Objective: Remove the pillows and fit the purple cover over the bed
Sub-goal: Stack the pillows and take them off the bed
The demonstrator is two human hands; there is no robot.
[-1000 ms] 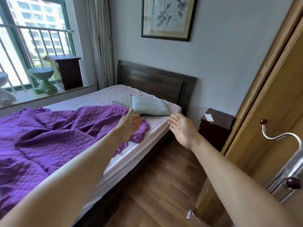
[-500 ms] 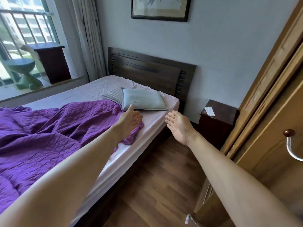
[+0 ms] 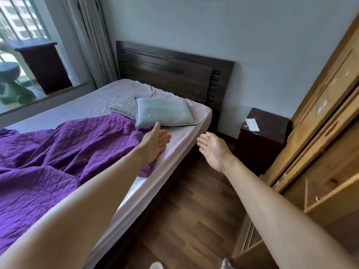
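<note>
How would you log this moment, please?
left hand: open | right hand: open | grey pillow: on bed | purple cover: bunched

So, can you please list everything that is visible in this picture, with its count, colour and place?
grey-blue pillow: 1, grey-blue, head of the bed
checked pillow: 1, grey checked, partly under the grey-blue pillow
purple cover: 1, purple, crumpled on the bed below the pillows
bed: 1, pale pink sheet, centre left
headboard: 1, dark brown, against the wall
bedside cabinet: 1, dark brown, right of the bed
face mask: 1, white, on the bedside cabinet
wardrobe: 1, light wood, right edge
curtain: 1, pale, beside the window
stool: 1, green, at the window
floor: brown wood, beside the bed
left hand: open, near the grey-blue pillow
right hand: open, palm up, beside the bed
</note>
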